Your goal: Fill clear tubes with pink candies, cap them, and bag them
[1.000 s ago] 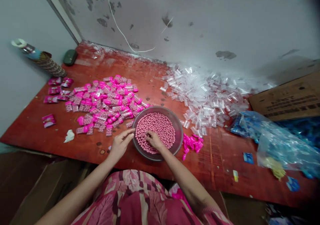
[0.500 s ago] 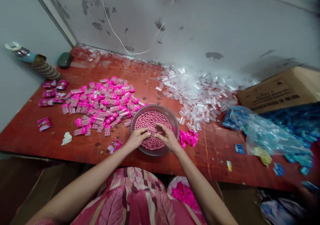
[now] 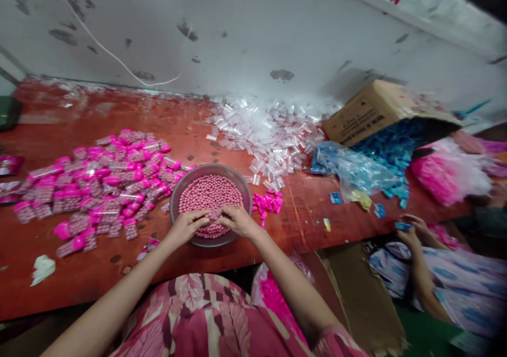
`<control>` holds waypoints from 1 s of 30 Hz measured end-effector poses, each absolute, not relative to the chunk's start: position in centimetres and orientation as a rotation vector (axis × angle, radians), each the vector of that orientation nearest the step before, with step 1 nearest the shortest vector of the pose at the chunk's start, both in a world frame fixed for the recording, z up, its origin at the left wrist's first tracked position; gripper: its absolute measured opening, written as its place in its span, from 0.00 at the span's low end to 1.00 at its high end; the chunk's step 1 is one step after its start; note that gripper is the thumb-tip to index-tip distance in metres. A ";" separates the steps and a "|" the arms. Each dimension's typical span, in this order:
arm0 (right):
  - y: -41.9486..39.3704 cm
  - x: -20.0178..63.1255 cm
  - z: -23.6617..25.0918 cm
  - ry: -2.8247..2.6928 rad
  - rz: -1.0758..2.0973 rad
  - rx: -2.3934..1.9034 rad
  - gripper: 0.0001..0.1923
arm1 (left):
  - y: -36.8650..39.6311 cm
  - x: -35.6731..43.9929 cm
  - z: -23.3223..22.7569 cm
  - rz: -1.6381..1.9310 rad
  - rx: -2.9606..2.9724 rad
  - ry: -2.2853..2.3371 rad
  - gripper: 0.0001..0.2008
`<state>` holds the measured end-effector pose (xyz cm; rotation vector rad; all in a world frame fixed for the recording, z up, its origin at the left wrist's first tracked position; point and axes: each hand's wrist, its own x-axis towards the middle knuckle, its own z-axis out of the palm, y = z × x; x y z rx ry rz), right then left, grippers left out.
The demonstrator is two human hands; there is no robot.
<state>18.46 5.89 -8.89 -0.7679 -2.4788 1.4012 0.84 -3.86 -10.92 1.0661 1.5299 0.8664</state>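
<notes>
Head view: the fingers of the left hand (image 3: 189, 225) and the right hand (image 3: 236, 221) curl down into the small round pink beads (image 3: 209, 194) at the near edge of the round grey metal bowl (image 3: 180, 188), the fingertips of the two hands close together. Whether they pinch anything I cannot tell.

The bowl rests on the red-brown wooden desk (image 3: 99, 262). Just right of the fingers lies a small heap of bright pink plastic caps (image 3: 268, 203). Left of them spreads a pile of bead-filled clear tubes with pink caps (image 3: 106, 180). Beyond and to the right is a heap of empty clear plastic tubes (image 3: 263, 135), then a crumpled blue plastic bag (image 3: 352, 169) and a brown cardboard box (image 3: 366, 111). Far right, another person's hands (image 3: 412, 229) hold a small blue item.
</notes>
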 end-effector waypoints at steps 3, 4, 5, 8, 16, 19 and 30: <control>4.9 19.4 -10.7 -2.309 1.294 -1.019 0.09 | -4.1 0.4 -11.7 0.865 0.956 1.594 0.22; 4.7 20.1 -11.2 -2.275 1.217 -1.108 0.11 | -4.1 0.4 -11.7 0.888 0.884 1.593 0.23; 4.6 21.0 -11.6 -2.251 1.136 -1.204 0.12 | -4.2 0.4 -11.6 0.915 0.804 1.581 0.24; 5.2 25.0 -13.0 -2.164 0.907 -1.540 0.13 | -4.1 1.2 -10.6 1.024 0.573 1.482 0.24; 10.1 30.7 -18.4 -2.206 0.718 -1.985 0.13 | -2.9 4.4 -8.9 1.044 0.492 1.277 0.22; 11.2 29.1 -19.6 -2.255 0.671 -2.056 0.14 | -2.5 5.0 -9.1 1.004 0.497 1.272 0.23; 12.6 28.2 -17.0 -2.332 0.794 -1.873 0.14 | -1.0 6.5 -8.8 1.045 0.599 1.336 0.19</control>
